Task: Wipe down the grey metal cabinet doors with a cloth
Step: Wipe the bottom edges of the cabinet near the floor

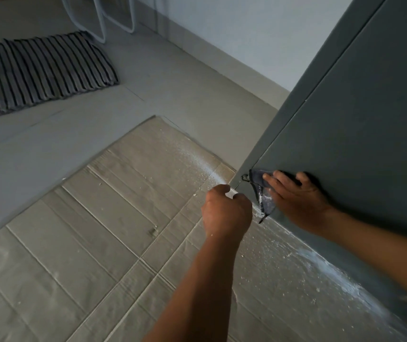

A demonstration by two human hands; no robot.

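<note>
Head view looks down at the grey metal cabinet door [360,114], which fills the right side. At the door's lower corner the right hand [296,196] presses a dark cloth [262,191] flat against the metal, fingers spread over it, so its grip is open-palmed on the cloth; the cloth's lower tip hangs past the door's bottom edge, dusted white. Just left of that corner the left hand [225,211] is curled into a closed fist; whether it holds anything I cannot tell. Below the door lies flattened cardboard [86,243] speckled with white powder [321,275]. Well left of the door, a striped mat [39,72] rests on the floor [49,144].
</note>
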